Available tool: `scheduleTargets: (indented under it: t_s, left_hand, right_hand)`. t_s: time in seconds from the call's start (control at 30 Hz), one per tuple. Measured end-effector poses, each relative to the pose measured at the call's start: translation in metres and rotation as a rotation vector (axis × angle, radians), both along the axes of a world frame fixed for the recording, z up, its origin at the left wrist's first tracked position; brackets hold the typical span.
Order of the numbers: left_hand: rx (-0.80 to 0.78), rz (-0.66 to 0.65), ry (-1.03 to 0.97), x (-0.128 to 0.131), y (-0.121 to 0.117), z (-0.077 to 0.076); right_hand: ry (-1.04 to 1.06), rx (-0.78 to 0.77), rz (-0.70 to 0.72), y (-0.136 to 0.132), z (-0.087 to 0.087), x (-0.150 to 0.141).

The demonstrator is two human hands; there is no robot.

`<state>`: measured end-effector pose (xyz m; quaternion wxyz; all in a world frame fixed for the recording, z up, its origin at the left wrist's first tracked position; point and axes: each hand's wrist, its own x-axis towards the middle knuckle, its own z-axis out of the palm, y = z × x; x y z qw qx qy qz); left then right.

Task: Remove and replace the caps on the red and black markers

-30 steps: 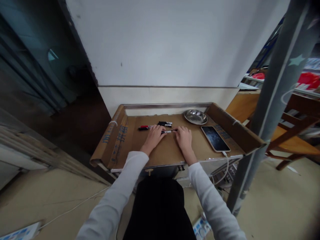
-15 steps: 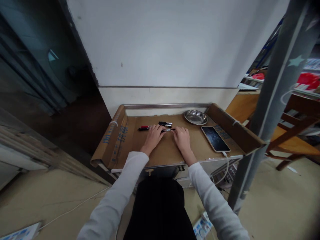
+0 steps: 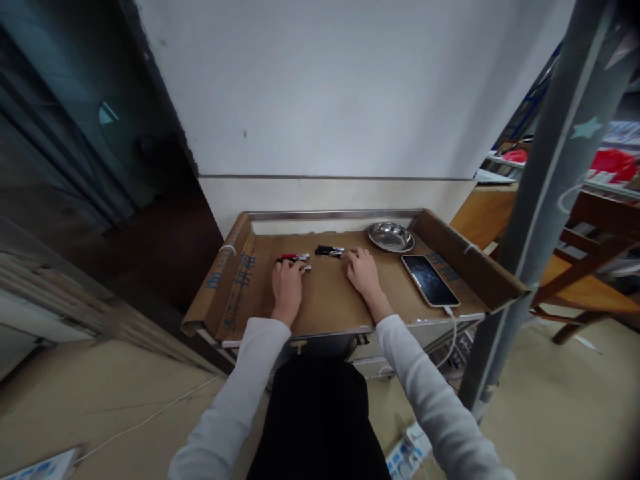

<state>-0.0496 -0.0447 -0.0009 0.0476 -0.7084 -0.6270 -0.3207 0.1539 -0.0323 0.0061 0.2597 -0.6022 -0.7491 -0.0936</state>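
Observation:
My left hand (image 3: 287, 285) is closed over a pen (image 3: 307, 268) on the left half of the cardboard; only its pale, silvery end shows past my fingers. Just beyond these fingers lies a red pen (image 3: 293, 257) with a silvery end, and a dark one is partly hidden beside it. My right hand (image 3: 363, 272) rests near the middle, its fingers curled and pressed together at the right ends of some black pens (image 3: 329, 251). What those fingertips hold, if anything, is hidden.
A cardboard-lined tray table (image 3: 325, 307) has raised sides left and right. A round steel dish (image 3: 391, 237) stands at the back right, with a phone (image 3: 430, 280) in front of it on a white charging cable (image 3: 454, 340). A metal post (image 3: 530, 220) rises at the right.
My left hand has moved left with the pen, away from my right hand, to beside the red pen. My right hand has stayed near the middle, close to the black pens.

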Motion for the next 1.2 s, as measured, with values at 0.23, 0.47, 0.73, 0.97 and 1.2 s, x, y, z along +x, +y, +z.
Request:
scheduleTargets:
  t_s: [0.23, 0.47, 0.73, 0.97, 1.2]
  left_hand:
    - [-0.01, -0.01, -0.147, 0.012, 0.016, -0.01]
    - [-0.015, -0.051, 0.041, 0.023, 0.018, -0.001]
    - [0.028, -0.134, 0.272, 0.058, 0.031, 0.004]
    - [0.008, -0.175, 0.149, 0.052, 0.037, -0.001]
    - [0.012, -0.374, 0.041, 0.05, 0.036, 0.0]
  right_hand:
    - [-0.105, -0.025, 0.015, 0.008, 0.001, -0.003]
    - [-0.088, -0.019, 0.035, 0.008, -0.002, -0.005]
    - [-0.088, -0.035, -0.005, 0.008, -0.005, -0.005]
    - [-0.052, -0.04, 0.019, 0.01, -0.007, -0.004]
    - [0.062, -0.016, 0.139, 0.006, -0.002, -0.003]
